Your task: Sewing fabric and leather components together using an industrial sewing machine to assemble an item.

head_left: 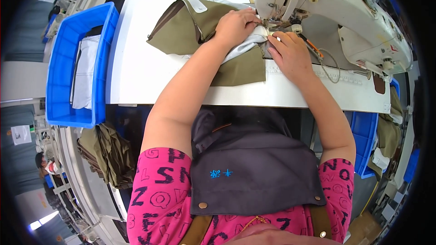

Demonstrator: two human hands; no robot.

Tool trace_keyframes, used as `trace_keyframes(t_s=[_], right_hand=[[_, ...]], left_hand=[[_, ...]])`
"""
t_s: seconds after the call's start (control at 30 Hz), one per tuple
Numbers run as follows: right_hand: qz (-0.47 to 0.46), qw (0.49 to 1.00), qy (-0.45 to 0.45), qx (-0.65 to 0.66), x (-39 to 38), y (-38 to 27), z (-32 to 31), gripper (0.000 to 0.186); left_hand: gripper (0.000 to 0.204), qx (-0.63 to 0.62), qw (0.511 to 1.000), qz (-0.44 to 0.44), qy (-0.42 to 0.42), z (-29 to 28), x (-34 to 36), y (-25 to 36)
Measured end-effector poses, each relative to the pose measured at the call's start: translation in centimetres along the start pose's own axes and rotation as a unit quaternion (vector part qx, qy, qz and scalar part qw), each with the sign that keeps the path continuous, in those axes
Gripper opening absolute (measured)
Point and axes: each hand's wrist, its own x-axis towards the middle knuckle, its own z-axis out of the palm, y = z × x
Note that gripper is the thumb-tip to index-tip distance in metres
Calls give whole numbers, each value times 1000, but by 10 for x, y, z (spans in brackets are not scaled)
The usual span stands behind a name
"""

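A white, flat-topped bench point(141, 77) carries a white metal sewing machine point(356, 25). Olive-green fabric piece with pale lining point(177, 34): on bench, reaching stitching point. Left grip point(234, 28): palm down on fabric; closure indeterminable. Right grip point(293, 54): fingers bent; hold indeterminable.

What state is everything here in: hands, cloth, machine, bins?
Left hand: resting on the cloth.
Right hand: fingers bent, close to the needle area.
Olive cloth: partly folded, lying on the table.
Sewing machine: upright; running or stopped, I can't tell.
Left blue bin: open-topped, holding pale fabric.
Olive bundle: crumpled.
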Motion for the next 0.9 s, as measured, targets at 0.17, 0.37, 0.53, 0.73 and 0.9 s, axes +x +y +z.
trace_keyframes(t_s=[0.17,0.37,0.53,0.73,0.9], right_hand=[[-5,1000,10,2,0,-1,1,31],[-1,1000,14,19,-3,-1,0,29],[6,1000,13,24,-2,2,2,27],[15,1000,-2,16,-5,2,-1,29],[-20,999,22,13,-3,-9,-8,31]], left_hand=[[18,-1,1000,5,7,0,-7,0],[24,22,997,-19,-77,-40,-61,25],[52,-99,982,21,-161,-125,-74,95],[76,347,927,-23,-139,-191,-78,54],[64,202,963,-34,-175,-154,-111,-16]])
